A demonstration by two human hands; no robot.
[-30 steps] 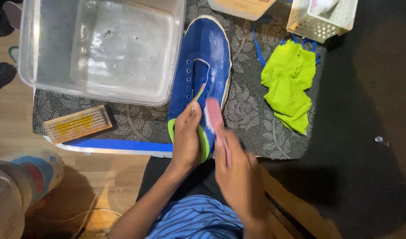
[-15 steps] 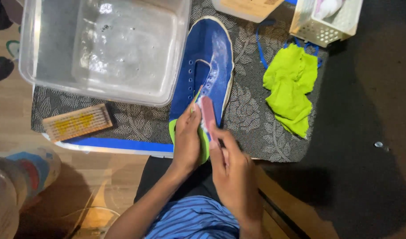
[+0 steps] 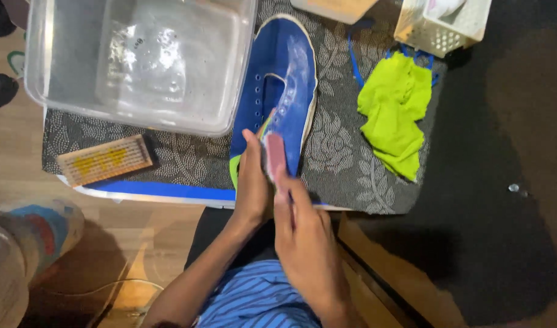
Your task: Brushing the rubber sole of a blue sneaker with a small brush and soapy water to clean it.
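A blue shoe lies on a patterned mat right of a clear tub. The left hand grips its heel; the right hand closes on a pink block, probably a cleaning bar, pressed against the shoe's side. Scrubbing seems underway; the next stroke calls for steady pressure.

matt blue canvas shoe, glossy clear plastic tub, soft lime cloth, wooden brush, patterned woven mat
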